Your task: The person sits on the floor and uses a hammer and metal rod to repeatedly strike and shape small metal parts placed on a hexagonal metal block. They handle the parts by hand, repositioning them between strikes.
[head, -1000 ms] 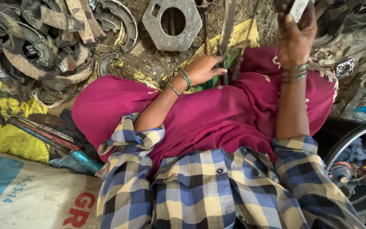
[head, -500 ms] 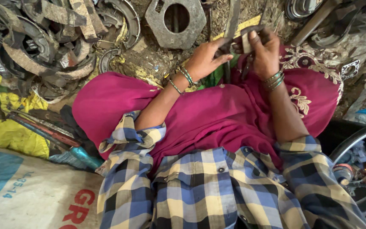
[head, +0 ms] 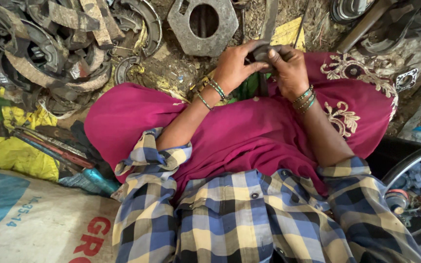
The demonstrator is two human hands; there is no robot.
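Both hands meet over the lap, at the far edge of the magenta cloth (head: 249, 136). Left hand (head: 232, 65) and right hand (head: 288, 68) are both closed on a small dark metal piece (head: 261, 51), fingers curled tight round it from either side, thumbs on top; the piece is mostly covered, so its shape is hard to tell. Beaded bangles (head: 213, 92) on the left wrist, same kind on the right. A flat metal bar (head: 268, 22) runs upward just beyond the hands. Hexagonal metal plate with round hole (head: 205, 39) lies on the dirt ground, near the left hand. Pile of worn brake shoes (head: 49, 53) well off to the left. Printed sack (head: 35, 229) at lower left
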